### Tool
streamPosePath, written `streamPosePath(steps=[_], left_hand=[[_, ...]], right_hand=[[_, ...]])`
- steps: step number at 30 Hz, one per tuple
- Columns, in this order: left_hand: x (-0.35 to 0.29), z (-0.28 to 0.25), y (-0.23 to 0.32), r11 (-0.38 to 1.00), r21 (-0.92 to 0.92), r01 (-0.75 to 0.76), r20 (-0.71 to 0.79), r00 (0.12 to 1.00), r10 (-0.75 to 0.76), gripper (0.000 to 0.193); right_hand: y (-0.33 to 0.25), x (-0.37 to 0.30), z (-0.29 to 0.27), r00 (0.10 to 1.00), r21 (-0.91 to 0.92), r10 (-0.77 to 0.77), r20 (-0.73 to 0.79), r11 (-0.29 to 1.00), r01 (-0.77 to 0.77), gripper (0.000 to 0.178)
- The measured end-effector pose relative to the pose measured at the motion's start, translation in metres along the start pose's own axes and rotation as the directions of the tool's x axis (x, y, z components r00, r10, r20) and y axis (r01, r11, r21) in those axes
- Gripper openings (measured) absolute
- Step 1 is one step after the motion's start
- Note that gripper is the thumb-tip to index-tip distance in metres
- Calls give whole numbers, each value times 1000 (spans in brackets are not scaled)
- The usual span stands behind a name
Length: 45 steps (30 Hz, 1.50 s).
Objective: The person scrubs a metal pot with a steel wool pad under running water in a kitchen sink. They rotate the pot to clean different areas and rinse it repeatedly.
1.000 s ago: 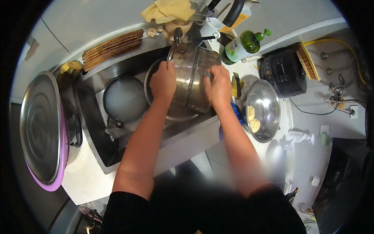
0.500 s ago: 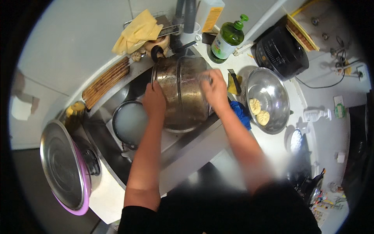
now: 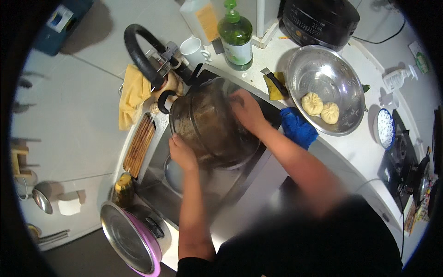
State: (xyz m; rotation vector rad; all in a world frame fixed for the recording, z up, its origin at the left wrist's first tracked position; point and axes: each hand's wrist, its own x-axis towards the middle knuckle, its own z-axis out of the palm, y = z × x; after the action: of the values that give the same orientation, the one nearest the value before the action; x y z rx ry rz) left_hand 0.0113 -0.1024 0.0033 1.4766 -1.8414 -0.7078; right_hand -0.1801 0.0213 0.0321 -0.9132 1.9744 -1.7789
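Observation:
A large stained steel pot [image 3: 210, 127] lies tipped on its side over the sink [image 3: 159, 177], its black loop handle toward the tap. My left hand [image 3: 183, 153] grips the pot's rim at the left. Against the base end rests my right hand [image 3: 248, 111], its fingers curled; what they hold, if anything, is hidden. Below the pot, partly covered by it and my left arm, is a round vessel [image 3: 172, 174] of cloudy liquid.
Right of the sink are a blue cloth [image 3: 297, 129], a peeler-like tool [image 3: 275, 84] and a steel colander [image 3: 353, 85] with two buns [image 3: 320, 108]. Behind stand a green pump bottle [image 3: 236, 39] and black tap [image 3: 145, 55]. A lidded purple basin [image 3: 145, 237] sits left.
My view has turned and shifted, so the counter things appear moved. The pot has tilted further, covering more of the round vessel. My right hand has shifted along its base end.

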Motion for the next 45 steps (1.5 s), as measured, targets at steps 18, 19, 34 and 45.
streamPosePath(steps=[18, 19, 34, 45], left_hand=[[0, 2, -35, 980, -166, 111, -25, 993, -116, 52], [-5, 2, -10, 980, -139, 140, -5, 990, -142, 52], [-3, -4, -21, 986, -85, 147, 19, 989, -146, 59], [1, 2, -19, 976, -145, 165, -10, 986, -169, 60]], right_hand=[[31, -27, -11, 993, 20, -77, 93, 997, 76, 16], [42, -10, -12, 994, -54, -89, 56, 994, 92, 17], [9, -52, -6, 981, 211, -172, 93, 966, 150, 14], [69, 6, -12, 909, -124, 397, -127, 903, -411, 13]])
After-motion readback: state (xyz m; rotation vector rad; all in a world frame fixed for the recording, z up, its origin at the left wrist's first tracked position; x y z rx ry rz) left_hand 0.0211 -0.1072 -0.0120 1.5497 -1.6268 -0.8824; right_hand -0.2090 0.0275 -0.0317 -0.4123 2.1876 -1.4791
